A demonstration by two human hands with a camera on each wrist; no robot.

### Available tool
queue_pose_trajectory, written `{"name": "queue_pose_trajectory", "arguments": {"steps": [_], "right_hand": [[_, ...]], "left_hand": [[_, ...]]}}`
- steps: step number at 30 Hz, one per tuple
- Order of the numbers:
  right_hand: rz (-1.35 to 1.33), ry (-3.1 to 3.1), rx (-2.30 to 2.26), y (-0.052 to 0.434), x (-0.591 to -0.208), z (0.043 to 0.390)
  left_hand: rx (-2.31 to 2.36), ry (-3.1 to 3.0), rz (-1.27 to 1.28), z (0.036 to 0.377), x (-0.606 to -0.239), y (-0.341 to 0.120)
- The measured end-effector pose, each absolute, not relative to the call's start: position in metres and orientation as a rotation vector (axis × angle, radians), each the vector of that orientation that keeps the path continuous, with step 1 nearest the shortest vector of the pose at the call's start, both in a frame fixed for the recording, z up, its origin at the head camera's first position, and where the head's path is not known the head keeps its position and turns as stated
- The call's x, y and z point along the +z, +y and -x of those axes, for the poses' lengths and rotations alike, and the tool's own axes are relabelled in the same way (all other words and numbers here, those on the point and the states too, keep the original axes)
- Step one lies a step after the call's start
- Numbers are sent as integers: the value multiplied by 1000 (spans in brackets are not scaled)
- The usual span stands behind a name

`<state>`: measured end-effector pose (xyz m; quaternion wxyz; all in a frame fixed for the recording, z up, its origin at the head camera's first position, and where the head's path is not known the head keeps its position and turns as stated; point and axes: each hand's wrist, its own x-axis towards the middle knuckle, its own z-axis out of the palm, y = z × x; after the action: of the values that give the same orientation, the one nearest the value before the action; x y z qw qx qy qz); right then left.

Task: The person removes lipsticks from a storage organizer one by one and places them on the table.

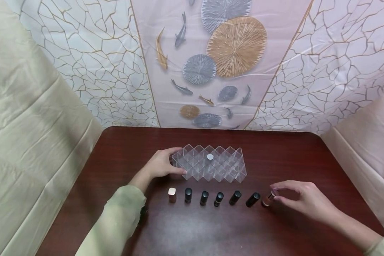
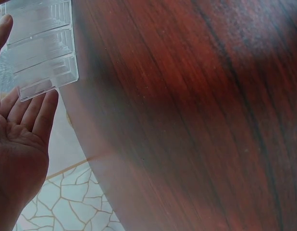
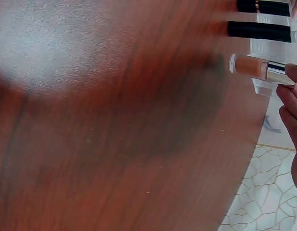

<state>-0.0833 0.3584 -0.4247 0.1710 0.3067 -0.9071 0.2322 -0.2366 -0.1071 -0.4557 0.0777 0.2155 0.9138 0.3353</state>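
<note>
A clear organizer [image 1: 222, 170] of diamond-shaped slots stands mid-table, with one silver-capped tube [image 1: 210, 156] in a slot. My left hand [image 1: 178, 161] holds its left end, thumb along the front and fingers at the back; the left wrist view shows the organizer [image 2: 40, 45] between the thumb and the fingertips [image 2: 43, 108]. In front stands a row of several tubes: a rose-gold one [image 1: 172, 195], then black ones [image 1: 204, 197]. My right hand [image 1: 273, 194] pinches the cap of the rightmost, peach-filled tube [image 1: 267, 201], shown in the right wrist view as the tube [image 3: 252, 66] at my fingertips [image 3: 293, 73].
The dark wooden table [image 1: 275, 153] is backed by patterned plastic sheeting [image 1: 211, 71] and cloth-draped sides. Black tubes [image 3: 259, 31] stand just beside the pinched one. The table's rounded far corners and right edge are close to my right hand.
</note>
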Motion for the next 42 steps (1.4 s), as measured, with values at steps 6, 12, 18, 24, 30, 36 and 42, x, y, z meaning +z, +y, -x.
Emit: {"name": "queue_pose_trajectory", "arguments": {"steps": [6, 12, 18, 24, 30, 36, 42], "right_hand": [[-842, -2592, 678, 359, -433, 78], [-824, -2603, 664, 359, -437, 75], [-821, -2599, 658, 359, -439, 74], [-824, -2598, 647, 359, -438, 73], [-799, -2645, 638, 359, -431, 74], [-815, -2639, 586, 358, -418, 83], [-801, -2682, 535, 351, -399, 99]], "left_hand": [[1006, 2740, -655, 235, -453, -107], [994, 2748, -662, 236, -454, -107], [986, 2743, -654, 237, -454, -107], [987, 2743, -657, 236, -452, -107], [991, 2741, -654, 234, -451, -107], [998, 2739, -658, 234, -451, -107], [996, 2742, -667, 234, -452, -107]]}}
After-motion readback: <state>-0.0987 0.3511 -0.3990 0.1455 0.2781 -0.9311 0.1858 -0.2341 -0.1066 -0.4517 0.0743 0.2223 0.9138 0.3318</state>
